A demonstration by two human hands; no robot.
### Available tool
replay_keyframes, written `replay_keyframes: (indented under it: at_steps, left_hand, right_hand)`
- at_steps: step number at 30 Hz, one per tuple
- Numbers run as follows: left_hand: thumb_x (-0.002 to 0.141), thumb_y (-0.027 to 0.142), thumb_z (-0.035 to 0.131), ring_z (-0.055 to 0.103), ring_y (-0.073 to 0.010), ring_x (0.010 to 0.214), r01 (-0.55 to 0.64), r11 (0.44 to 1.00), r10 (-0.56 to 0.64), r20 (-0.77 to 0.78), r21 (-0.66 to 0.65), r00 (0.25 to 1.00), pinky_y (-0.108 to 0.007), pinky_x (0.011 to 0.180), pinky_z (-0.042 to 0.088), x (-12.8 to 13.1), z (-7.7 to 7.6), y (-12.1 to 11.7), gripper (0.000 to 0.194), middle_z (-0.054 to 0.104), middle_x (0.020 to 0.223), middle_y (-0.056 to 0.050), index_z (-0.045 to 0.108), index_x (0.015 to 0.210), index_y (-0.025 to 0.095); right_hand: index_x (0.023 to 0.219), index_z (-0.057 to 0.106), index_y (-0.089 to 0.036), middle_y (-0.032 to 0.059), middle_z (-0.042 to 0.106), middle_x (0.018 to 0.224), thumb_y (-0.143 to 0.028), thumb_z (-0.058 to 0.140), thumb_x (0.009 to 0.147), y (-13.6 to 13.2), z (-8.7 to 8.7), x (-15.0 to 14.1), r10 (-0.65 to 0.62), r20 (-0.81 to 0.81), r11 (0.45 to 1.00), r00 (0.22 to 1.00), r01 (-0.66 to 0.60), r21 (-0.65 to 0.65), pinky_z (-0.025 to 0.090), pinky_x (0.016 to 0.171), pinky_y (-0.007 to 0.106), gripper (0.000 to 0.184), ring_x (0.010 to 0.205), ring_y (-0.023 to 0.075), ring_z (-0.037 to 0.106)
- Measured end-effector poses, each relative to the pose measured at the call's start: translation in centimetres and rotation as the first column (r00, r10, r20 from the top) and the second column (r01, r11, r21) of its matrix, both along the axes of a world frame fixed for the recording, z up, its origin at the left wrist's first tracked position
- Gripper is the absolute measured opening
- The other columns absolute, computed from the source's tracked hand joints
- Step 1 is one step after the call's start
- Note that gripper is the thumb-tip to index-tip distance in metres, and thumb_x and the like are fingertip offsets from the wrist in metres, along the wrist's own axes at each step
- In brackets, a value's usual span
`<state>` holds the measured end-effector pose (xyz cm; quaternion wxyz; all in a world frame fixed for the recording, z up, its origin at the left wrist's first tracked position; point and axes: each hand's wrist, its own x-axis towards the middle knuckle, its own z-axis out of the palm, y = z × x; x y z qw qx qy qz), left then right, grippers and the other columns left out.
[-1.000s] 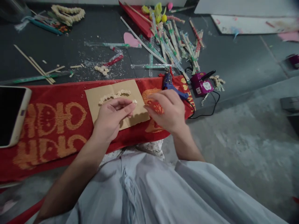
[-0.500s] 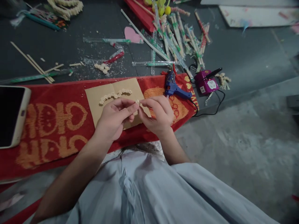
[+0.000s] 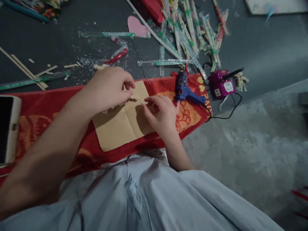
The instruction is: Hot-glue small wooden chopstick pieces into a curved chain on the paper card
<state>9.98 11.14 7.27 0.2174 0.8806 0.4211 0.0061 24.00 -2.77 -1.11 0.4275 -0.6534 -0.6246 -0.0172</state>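
Observation:
My left hand [image 3: 108, 86] reaches over the tan folded paper [image 3: 120, 128], fingers curled down and closed at a knobbly cream strip [image 3: 134, 97]. That hand hides most of the strip, and whether the strip is lifted cannot be told. Above the right part of the paper, my right hand [image 3: 162, 114] pinches a small cream piece [image 3: 143, 102] between thumb and forefinger. A blue glue gun [image 3: 186, 91] lies just right of my right hand, a clear glue stick showing from its rear end. Under the paper is a red cloth [image 3: 130, 149] with orange patterns.
A phone [image 3: 9, 128] lies at the left. Behind the cloth are thin wooden sticks [image 3: 26, 69], a pink paper heart [image 3: 138, 26] and many wrapped sticks [image 3: 190, 25]. A purple plug box [image 3: 221, 84] with a black cord stands near the table's right edge.
My left hand has left the small piece and moved left and away from me to the cream strip. My right hand still pinches the piece. The view has shifted slightly.

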Motion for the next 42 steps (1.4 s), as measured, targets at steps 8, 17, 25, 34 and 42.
replay_keyframes:
  at_steps: [8, 17, 25, 34, 42]
  left_hand:
    - [0.082, 0.030, 0.069, 0.067, -0.0227, 0.093, 0.304, 0.950, -0.296, 0.105, -0.067, 0.949, -0.037, 0.096, 0.054, -0.9, -3.7, 1.4, 0.024, 0.070, 0.096, -0.004, 0.081, 0.100, 0.019]
    - [0.090, 0.026, 0.057, 0.062, -0.0250, 0.109, 0.357, 0.933, -0.344, 0.177, -0.047, 0.922, -0.043, 0.108, 0.050, -1.4, -4.6, 0.8, 0.026, 0.069, 0.104, -0.006, 0.077, 0.105, 0.019]
    - [0.095, 0.027, 0.051, 0.060, -0.0264, 0.115, 0.337, 0.940, -0.314, 0.244, -0.058, 0.917, -0.046, 0.113, 0.047, -1.8, -5.1, 0.7, 0.029, 0.068, 0.106, -0.005, 0.078, 0.107, 0.021]
    - [0.096, 0.027, 0.051, 0.061, -0.0258, 0.106, 0.331, 0.944, -0.312, 0.273, -0.022, 0.910, -0.041, 0.103, 0.047, -1.8, -5.0, 0.4, 0.031, 0.072, 0.103, -0.008, 0.079, 0.103, 0.019]
    - [0.099, 0.030, 0.050, 0.062, -0.0243, 0.106, 0.328, 0.945, -0.320, 0.235, 0.004, 0.918, -0.039, 0.102, 0.047, -1.7, -5.0, 0.3, 0.030, 0.074, 0.105, -0.007, 0.078, 0.100, 0.019]
  right_hand:
    - [0.097, 0.074, -0.020, 0.0013, 0.076, 0.083, -0.023, 0.069, 0.097, 0.4, -0.8, -0.3, -0.014, -0.066, 0.998, 0.998, 0.010, -0.063, 0.054, 0.075, 0.031, 0.006, 0.077, 0.0169, 0.068]
    - [0.096, 0.076, -0.020, 0.0020, 0.078, 0.086, -0.023, 0.072, 0.097, 0.4, -0.5, -0.3, -0.011, -0.064, 0.993, 0.998, 0.003, -0.117, 0.055, 0.073, 0.030, 0.004, 0.077, 0.0160, 0.068]
    - [0.097, 0.076, -0.019, 0.0028, 0.077, 0.085, -0.022, 0.073, 0.097, 0.3, -0.1, -0.3, -0.001, -0.074, 0.988, 0.997, -0.010, -0.154, 0.055, 0.074, 0.029, 0.005, 0.078, 0.0158, 0.069]
    - [0.099, 0.076, -0.022, 0.0030, 0.076, 0.087, -0.030, 0.068, 0.101, 0.3, -0.1, -0.2, -0.014, -0.100, 0.970, 0.995, -0.011, -0.245, 0.055, 0.076, 0.031, 0.012, 0.080, 0.0167, 0.068]
    - [0.097, 0.076, -0.021, 0.0022, 0.075, 0.085, -0.027, 0.069, 0.100, 0.4, -0.1, -0.3, -0.008, -0.104, 0.971, 0.995, -0.017, -0.237, 0.054, 0.074, 0.030, 0.010, 0.078, 0.0158, 0.067]
